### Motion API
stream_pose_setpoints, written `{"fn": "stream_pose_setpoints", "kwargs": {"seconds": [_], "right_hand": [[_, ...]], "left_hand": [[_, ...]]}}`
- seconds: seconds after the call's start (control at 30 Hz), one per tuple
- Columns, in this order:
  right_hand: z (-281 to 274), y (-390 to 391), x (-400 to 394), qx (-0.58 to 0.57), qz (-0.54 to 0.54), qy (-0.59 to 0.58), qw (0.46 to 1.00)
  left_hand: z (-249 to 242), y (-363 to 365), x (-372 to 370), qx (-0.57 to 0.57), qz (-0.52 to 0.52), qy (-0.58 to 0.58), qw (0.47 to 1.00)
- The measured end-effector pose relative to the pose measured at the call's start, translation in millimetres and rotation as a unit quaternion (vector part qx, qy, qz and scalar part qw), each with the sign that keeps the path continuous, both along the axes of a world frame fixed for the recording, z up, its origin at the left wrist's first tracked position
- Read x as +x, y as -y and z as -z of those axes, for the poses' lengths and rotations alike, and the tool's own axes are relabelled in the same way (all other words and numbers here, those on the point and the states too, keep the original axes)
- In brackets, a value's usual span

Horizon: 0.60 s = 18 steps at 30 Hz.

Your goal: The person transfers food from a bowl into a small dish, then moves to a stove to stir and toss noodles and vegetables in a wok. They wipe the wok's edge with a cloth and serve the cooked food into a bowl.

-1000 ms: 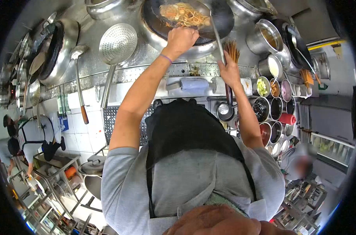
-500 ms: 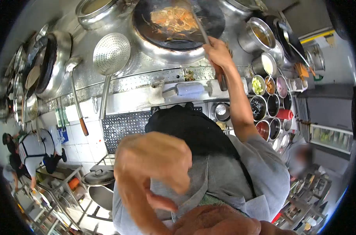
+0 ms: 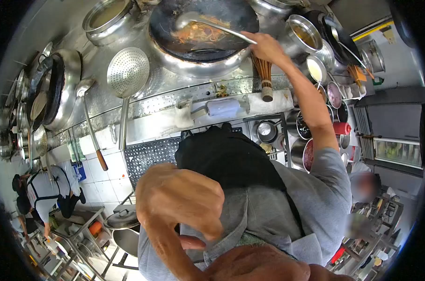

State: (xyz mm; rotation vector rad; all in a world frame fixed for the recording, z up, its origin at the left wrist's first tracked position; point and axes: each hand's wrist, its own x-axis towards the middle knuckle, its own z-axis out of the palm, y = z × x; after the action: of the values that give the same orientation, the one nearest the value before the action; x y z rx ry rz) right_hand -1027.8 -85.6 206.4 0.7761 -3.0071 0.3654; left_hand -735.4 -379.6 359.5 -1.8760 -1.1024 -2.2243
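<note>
My right hand point(image 3: 265, 48) is closed around the handle of a metal ladle point(image 3: 224, 30), its arm stretched forward. The ladle's bowl hangs over a black wok point(image 3: 165, 44) at the far middle. Inside the wok lie orange and pale strips of food point(image 3: 204, 31), partly covered by the ladle. Close to the camera, my left hand point(image 3: 180, 201) hovers in front of my chest with its fingers curled in and the thumb a little apart. I see nothing in it.
A perforated skimmer point(image 3: 128, 72) and another ladle point(image 3: 86, 87) lie left of the wok. A bamboo brush point(image 3: 264, 75) and folded cloths point(image 3: 223, 107) sit along the counter edge. Pots of liquid point(image 3: 305, 33) stand at right. Co-workers point(image 3: 51, 185) are at far left.
My right hand has moved right, and the ladle now lies more sideways over the wok. The bamboo brush has come into fuller view. My left hand stays near my chest.
</note>
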Motion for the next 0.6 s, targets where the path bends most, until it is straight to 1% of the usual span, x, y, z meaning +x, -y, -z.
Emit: {"fn": "stream_pose_setpoints", "kwargs": {"seconds": [0.03, 0.1, 0.13, 0.17, 0.2, 0.23, 0.27, 0.3, 0.37, 0.43, 0.47, 0.53, 0.6], "right_hand": [[-22.6, -13.3, 19.4, 0.065, 0.016, -0.059, 0.996], [-37.6, -28.2, 51.7, 0.054, 0.06, -0.057, 0.995], [-31.4, -36.8, 63.5, 0.032, 0.084, -0.064, 0.994], [-13.8, -46.9, 73.4, 0.01, 0.108, -0.07, 0.992], [5.2, -51.4, 76.6, -0.015, 0.135, -0.076, 0.988], [24.1, -49.7, 77.2, -0.003, 0.153, -0.075, 0.985], [42.6, -47.1, 80.0, 0.008, 0.174, -0.073, 0.982], [51.9, -46.9, 82.1, 0.019, 0.197, -0.072, 0.978], [46.6, -52.1, 85.4, -0.028, 0.159, -0.066, 0.985], [23.3, -56.7, 102.1, -0.063, 0.119, -0.089, 0.987], [9.9, -65.7, 111.6, -0.069, 0.106, -0.092, 0.988], [-16.3, -82.3, 134.5, -0.079, 0.075, -0.09, 0.99], [-49.7, -72.9, 151.3, -0.029, 0.089, -0.034, 0.995]], "left_hand": [[0.6, 2.9, 1.6, -0.003, -0.028, 0.021, 0.999], [1.5, 10.6, 5.3, -0.008, -0.089, 0.065, 0.994], [14.9, 8.9, 2.9, 0.016, -0.176, 0.091, 0.98], [26.8, 4.0, -7.3, 0.013, -0.297, 0.099, 0.95], [38.6, -0.8, -17.8, 0.0, -0.412, 0.117, 0.904], [45.4, -5.9, -38.5, -0.042, -0.546, 0.116, 0.829], [66.9, -8.9, -59.5, -0.081, -0.534, 0.226, 0.811], [89.5, -17.2, -89.6, -0.142, -0.575, 0.23, 0.772], [128.1, -37.1, -142.5, -0.16, -0.635, 0.146, 0.742], [164.4, -39.0, -182.5, -0.197, -0.7, 0.028, 0.686], [174.7, -38.9, -198.4, -0.211, -0.73, -0.027, 0.65], [183.7, -35.7, -215.8, -0.307, -0.694, 0.025, 0.651], [183.9, -35.7, -231.5, -0.382, -0.652, 0.072, 0.65]]}}
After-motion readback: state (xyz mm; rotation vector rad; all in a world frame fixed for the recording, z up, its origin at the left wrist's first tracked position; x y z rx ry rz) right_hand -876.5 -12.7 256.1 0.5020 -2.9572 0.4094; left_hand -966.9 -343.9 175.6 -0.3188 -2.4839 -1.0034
